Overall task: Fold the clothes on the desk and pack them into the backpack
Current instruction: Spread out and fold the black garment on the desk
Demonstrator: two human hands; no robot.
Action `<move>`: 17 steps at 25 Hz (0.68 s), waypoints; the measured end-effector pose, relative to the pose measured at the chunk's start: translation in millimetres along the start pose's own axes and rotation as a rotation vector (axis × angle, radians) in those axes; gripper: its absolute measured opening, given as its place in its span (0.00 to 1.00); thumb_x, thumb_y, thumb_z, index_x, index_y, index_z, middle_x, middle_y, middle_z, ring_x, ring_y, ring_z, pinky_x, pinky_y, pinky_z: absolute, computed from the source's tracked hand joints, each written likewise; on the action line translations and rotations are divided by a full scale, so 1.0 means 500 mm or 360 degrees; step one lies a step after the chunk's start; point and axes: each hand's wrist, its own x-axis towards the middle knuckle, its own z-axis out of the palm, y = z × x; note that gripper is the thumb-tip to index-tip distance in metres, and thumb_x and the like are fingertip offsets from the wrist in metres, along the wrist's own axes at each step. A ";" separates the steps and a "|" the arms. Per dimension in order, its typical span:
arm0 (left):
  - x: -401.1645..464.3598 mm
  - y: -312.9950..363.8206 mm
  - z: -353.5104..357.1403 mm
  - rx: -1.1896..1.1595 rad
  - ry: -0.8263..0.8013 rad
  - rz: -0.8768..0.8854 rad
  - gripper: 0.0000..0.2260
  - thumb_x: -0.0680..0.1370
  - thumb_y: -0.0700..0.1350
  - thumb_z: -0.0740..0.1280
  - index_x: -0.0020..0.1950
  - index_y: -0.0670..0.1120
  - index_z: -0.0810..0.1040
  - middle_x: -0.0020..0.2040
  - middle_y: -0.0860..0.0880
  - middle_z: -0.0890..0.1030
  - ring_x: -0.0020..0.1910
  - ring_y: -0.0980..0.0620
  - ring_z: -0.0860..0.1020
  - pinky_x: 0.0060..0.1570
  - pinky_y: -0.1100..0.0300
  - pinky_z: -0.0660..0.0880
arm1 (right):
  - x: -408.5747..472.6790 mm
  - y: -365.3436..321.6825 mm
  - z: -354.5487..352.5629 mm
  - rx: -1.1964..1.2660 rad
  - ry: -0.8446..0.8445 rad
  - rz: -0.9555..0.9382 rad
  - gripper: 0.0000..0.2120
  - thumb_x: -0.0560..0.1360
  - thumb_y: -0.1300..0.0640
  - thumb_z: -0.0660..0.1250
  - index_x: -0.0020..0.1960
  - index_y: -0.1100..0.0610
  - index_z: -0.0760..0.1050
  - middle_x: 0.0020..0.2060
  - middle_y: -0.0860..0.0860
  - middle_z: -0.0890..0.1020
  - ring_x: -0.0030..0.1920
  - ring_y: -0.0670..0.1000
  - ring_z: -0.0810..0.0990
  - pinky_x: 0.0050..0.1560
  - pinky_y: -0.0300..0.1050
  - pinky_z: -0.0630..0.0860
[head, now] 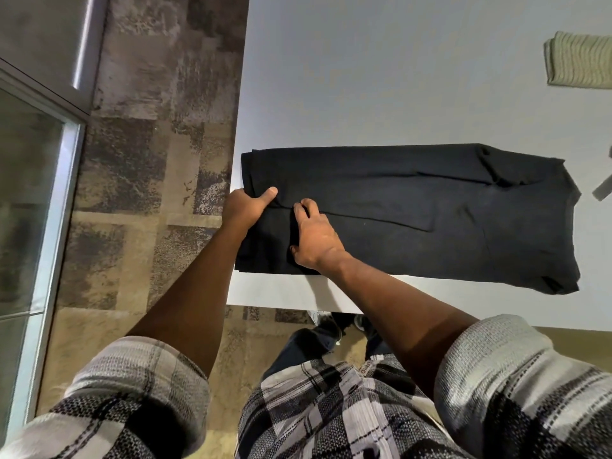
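Black garment (430, 213): I see it spread flat along the near part of the desk, folded lengthwise into a long band. Its left end sits right at the desk's left edge, and its right end, where the fabric bunches a little, reaches toward the right side of my view.

Left hand (246, 207): I have it at the garment's left end, thumb on top of the cloth and the fingers wrapped under the edge, so it grips the fabric. The fingers themselves are hidden beneath the cloth.

Right hand (311, 238): it lies on top of the garment just beside the left hand, fingers bent down onto the cloth near a fold line. The thumb presses at the near side. I cannot tell whether it pinches the fabric or only presses on it.

Desk (381, 77): pale and plain, with its left edge running up the middle of my view.

Green knit (581, 59): a folded ribbed piece lies at the far right of the desk, well apart from the black garment and cut off by the frame edge.

Grey strip (602, 192): a small dark piece shows at the right edge; I cannot tell what it is.

Sleeves (516, 369): plaid, rolled up above both forearms.

Floor (159, 144): patchy brown carpet left of the desk.
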 end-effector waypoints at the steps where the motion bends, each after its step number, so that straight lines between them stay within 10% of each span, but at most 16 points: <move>1: -0.001 0.001 0.002 0.0003 0.0032 0.0006 0.30 0.75 0.66 0.68 0.63 0.42 0.78 0.61 0.42 0.81 0.60 0.40 0.79 0.57 0.52 0.75 | -0.001 0.000 0.000 -0.0007 -0.0002 -0.0001 0.45 0.72 0.55 0.75 0.80 0.57 0.53 0.77 0.52 0.52 0.70 0.60 0.66 0.70 0.54 0.71; 5: -0.008 0.020 0.007 0.0043 0.0086 -0.0057 0.39 0.73 0.74 0.59 0.66 0.43 0.75 0.63 0.43 0.79 0.62 0.40 0.77 0.63 0.46 0.74 | 0.000 0.001 -0.002 -0.0014 -0.0020 0.0006 0.45 0.73 0.53 0.74 0.81 0.56 0.51 0.78 0.51 0.51 0.72 0.60 0.64 0.71 0.55 0.70; 17: -0.053 0.038 -0.011 -0.0129 0.0231 0.0300 0.16 0.78 0.52 0.70 0.62 0.46 0.78 0.54 0.49 0.82 0.56 0.44 0.80 0.57 0.53 0.77 | -0.014 0.036 -0.050 0.0367 0.0115 -0.0052 0.35 0.78 0.53 0.68 0.80 0.54 0.55 0.76 0.52 0.63 0.71 0.58 0.70 0.70 0.57 0.70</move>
